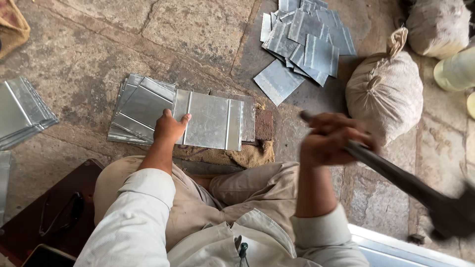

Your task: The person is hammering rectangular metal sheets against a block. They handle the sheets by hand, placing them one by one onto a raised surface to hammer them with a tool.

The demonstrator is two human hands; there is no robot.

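Note:
My left hand [169, 127] presses down on the left edge of a ribbed metal sheet [213, 120] that lies flat on a block padded with burlap [250, 154]. My right hand [330, 139] is closed around the handle of a dark hammer [448, 213], blurred by motion, raised to the right of the sheet with its head low at the right edge. A stack of similar metal sheets [137, 109] lies just left of the one I hold.
Several loose sheets [303, 42] are scattered on the stone floor at the top. Another stack [21, 111] lies at far left. A tied cloth sack [386, 91] stands right of the block. Eyeglasses [60, 213] rest on a dark wooden board at lower left.

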